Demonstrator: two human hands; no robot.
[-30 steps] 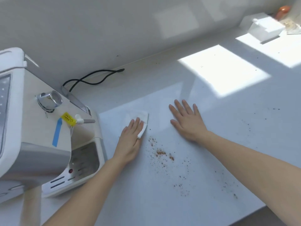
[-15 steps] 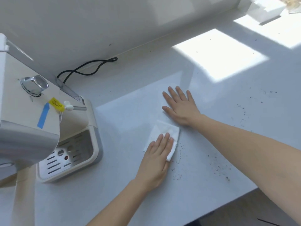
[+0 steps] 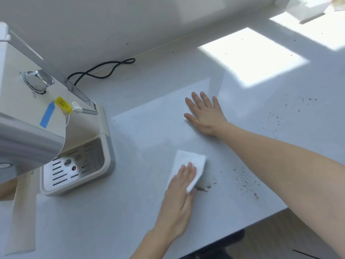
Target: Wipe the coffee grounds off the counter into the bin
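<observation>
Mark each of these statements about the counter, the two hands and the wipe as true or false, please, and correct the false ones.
1. The left hand presses a white wipe onto the counter. True.
2. The right hand grips a cup. False: it lies flat on the counter with straight fingers and holds nothing.
3. A small clump of brown coffee grounds lies right beside the wipe's lower right edge. True.
4. The coffee machine stands to the right of both hands. False: it stands to their left.
5. A black cable lies on the counter near the wall. True.
</observation>
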